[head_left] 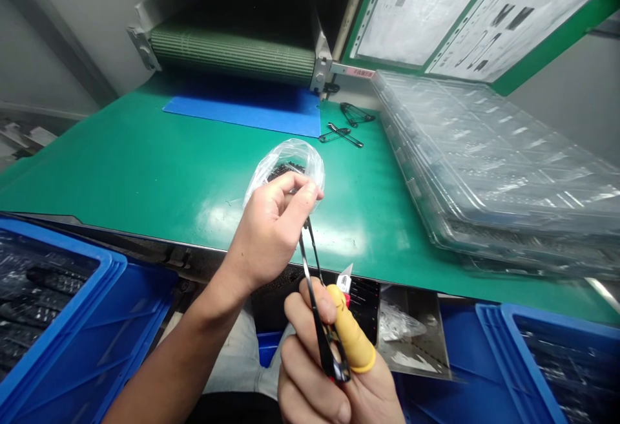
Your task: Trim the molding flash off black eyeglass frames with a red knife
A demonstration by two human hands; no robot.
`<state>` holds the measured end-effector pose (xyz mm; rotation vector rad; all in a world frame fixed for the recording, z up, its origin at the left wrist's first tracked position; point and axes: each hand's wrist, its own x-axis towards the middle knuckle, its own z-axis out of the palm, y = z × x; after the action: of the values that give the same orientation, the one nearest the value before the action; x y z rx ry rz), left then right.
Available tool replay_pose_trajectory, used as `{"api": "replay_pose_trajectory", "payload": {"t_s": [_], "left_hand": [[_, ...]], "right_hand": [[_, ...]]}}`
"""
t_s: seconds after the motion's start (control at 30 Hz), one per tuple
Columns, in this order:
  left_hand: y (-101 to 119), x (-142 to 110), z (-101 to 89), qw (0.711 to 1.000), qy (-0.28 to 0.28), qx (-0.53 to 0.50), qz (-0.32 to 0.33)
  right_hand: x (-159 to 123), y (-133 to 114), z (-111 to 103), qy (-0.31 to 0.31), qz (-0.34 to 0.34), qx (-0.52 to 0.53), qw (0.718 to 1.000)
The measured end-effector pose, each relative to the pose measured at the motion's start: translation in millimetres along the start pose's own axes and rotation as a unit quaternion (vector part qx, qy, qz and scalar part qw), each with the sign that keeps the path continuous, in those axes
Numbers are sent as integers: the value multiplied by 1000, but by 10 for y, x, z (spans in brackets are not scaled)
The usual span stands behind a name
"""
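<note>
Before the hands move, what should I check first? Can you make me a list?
1. Right hand holding the long black part: ok, gripped.
2. Knife blade covered: not ok, it is bare near the right hand.
3. Yellow finger cover on: ok, on the right hand.
4. Clear bag open: ok, dark bits show inside.
5. Left hand gripping the bag: cannot tell, the contact is hidden.

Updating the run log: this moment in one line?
left hand: pinched near top of black clip, before clear bag; right hand: holding clip's lower end; knife blade: beyond right thumb
</note>
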<state>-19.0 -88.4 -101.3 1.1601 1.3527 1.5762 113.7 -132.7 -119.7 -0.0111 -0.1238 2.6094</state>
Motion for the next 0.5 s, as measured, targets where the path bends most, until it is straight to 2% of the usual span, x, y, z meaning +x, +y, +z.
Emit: {"api": "replay_pose_trajectory", "payload": {"t_s": [0.1,0.3,0.43,0.5], "left_hand": [[7,-9,3,1000,0,5,2],[25,-1,14,1000,3,6,-5],[10,0,9,999,4,23,-25],[1,-10,6,999,4,39,-27]], "right_hand": [[-4,17,-10,-11,-5,-1,1000],[44,99,-103,-88,-42,24,995],[43,105,-114,-93,-48,25,994],[31,91,-87,-74,-42,19,996]]}}
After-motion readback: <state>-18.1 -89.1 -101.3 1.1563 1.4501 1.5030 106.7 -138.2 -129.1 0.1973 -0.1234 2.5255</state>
